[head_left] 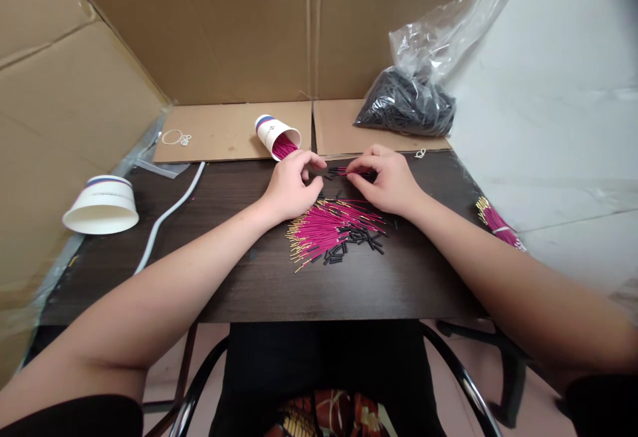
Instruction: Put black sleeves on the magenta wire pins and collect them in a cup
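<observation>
Several dark-ended wires (341,171), lying 9-to-3 o'clock | nearer right hand (387,179) at their 3 o'clock, fingertips together, grip unclear | left hand (290,186) at 8 o'clock, fingers parted | wire pile (319,228), 6 o'clock

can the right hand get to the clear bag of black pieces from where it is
Probably yes: the right hand is just nearer the person than the bag, with nothing standing between them, though its fingertips look busy at some thin red wires.
</observation>
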`<state>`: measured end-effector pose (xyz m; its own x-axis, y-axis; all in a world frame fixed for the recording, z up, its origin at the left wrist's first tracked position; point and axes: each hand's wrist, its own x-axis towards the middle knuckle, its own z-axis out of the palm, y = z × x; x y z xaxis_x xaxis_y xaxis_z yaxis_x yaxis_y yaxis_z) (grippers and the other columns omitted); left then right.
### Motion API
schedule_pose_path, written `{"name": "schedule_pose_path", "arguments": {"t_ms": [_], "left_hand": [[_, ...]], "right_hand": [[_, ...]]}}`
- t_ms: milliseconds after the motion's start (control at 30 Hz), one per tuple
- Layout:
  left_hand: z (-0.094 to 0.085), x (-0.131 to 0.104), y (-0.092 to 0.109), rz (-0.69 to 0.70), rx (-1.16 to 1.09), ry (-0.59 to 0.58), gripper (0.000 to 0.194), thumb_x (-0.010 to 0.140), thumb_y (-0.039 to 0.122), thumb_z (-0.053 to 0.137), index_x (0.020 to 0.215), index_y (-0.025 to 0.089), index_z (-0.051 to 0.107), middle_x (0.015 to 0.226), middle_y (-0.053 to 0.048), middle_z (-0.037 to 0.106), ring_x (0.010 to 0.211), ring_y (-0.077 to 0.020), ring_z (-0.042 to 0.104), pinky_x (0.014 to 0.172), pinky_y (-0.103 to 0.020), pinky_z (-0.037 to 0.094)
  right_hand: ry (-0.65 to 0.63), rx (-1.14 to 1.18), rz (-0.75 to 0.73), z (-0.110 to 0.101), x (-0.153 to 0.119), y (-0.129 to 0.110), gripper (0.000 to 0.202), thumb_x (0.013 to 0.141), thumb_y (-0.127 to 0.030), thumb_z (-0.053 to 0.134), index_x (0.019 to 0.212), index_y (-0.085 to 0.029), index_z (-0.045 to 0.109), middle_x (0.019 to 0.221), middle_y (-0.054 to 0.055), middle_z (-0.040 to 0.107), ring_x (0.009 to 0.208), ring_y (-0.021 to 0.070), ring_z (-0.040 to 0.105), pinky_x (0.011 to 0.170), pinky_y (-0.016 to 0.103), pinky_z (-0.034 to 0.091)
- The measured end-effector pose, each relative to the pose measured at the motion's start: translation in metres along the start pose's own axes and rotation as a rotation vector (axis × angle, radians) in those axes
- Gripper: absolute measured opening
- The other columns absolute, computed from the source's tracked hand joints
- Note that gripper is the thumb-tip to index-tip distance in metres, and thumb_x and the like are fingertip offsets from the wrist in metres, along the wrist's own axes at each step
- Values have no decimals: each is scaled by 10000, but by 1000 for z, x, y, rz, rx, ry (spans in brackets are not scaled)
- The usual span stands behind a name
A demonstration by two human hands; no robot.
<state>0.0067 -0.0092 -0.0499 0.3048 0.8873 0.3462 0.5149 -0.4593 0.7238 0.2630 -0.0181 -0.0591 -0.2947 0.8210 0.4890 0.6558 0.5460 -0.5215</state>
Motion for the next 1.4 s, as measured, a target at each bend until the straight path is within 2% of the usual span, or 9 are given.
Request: {"name": "schedule_pose_path", "arguments": {"t_ms": [67,167,367,567,700,933,1133,1300,1400], "left_hand": [[-1,-2,1,65,101,-19,254,889,54,754,1105,185,784,1118,-69,771,909,-189,663,910,-383,600],[-1,-3,-1,88,148,-55,241,912,90,773,1136,179,782,1208,-92,772,1046,-232,707,1010,-425,617],[0,-3,-7,89,175,-98,266,951,142,800,1215,174,790,1298,-120,759,1165,-276,718,1131,-497,609],[1,-3,-4,133,135,-68,223,1020,225,831,1238,185,820,1238,-101,767,1050,-239,727,1018,-456,628],[1,-3,-3,178,97,-50,97,1062,235,794,1129,207,857,1175,-79,773,993,-218,716,959,-428,620],[1,-3,-4,159,83,-43,38,993,175,802,976,190,833,1131,-79,766,917,-204,686,912,-425,618],[-3,-4,0,218,40,-146,83,920,140,818,870,205,804,1117,-71,774,1014,-234,746,1004,-462,624],[-6,-4,1,210,12,-168,72,902,141,835,925,207,817,1137,-75,781,1000,-226,736,970,-436,631],[-5,-4,1,233,-4,-177,49,950,209,862,996,223,853,1166,-79,768,1052,-234,744,1042,-464,623]], "right_hand": [[-38,-12,10,1,0,2,102,1006,-235,778,1016,-251,878,954,70,718,939,274,688,928,472,556],[-57,-19,12,2,0,4,99,1005,-227,797,1034,-253,889,965,74,748,955,283,707,933,476,551],[-50,-1,18,2,1,6,71,994,-245,815,1011,-248,884,929,70,764,921,278,713,887,461,543],[-1,47,-56,0,0,-1,86,1009,-257,779,986,-246,861,963,69,778,920,265,728,886,458,567],[35,77,-126,1,-2,-8,99,1006,-254,756,973,-236,848,961,68,776,914,259,733,884,450,575],[142,44,-30,-3,2,-7,93,937,-227,721,854,-223,764,883,62,740,828,238,682,814,416,545],[126,51,-5,-1,2,-8,113,932,-263,704,841,-227,762,868,58,751,824,236,681,808,412,532],[105,75,-16,3,0,-8,121,932,-271,710,854,-221,787,873,58,753,807,229,680,792,407,530],[95,80,4,3,-1,-9,117,937,-274,717,861,-225,791,870,61,754,812,235,683,802,418,543]]}}
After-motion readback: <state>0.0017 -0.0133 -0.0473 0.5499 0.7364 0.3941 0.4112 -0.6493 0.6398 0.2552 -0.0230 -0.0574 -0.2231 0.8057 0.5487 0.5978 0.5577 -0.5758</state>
